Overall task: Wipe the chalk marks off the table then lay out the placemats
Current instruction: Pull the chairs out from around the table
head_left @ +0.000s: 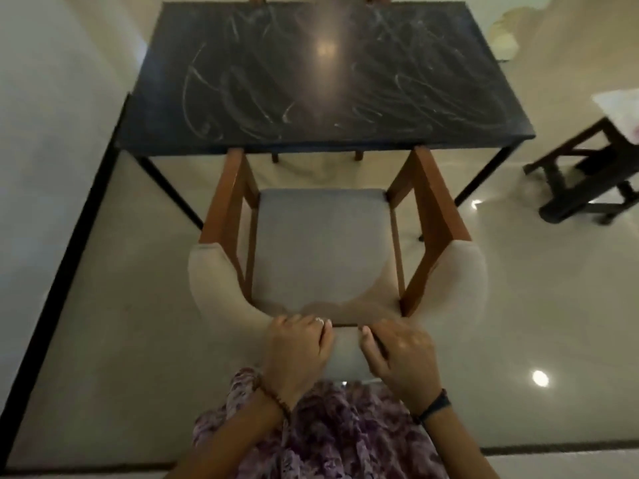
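A dark rectangular table (249, 133) stands ahead of me, its top covered in white chalk scribbles (221, 95). Between me and the table is a wooden armchair (435, 209) with a grey seat and a cream padded backrest. My left hand (297, 350) and my right hand (401, 357) both grip the top of the chair's backrest, fingers curled over it, close together at its middle. No cloth or placemats are visible.
A dark wooden side table (587, 174) with something white on it stands at the right. A pale wall with a black floor strip runs along the left. Another chair's legs show beyond the table. Glossy tiled floor surrounds everything.
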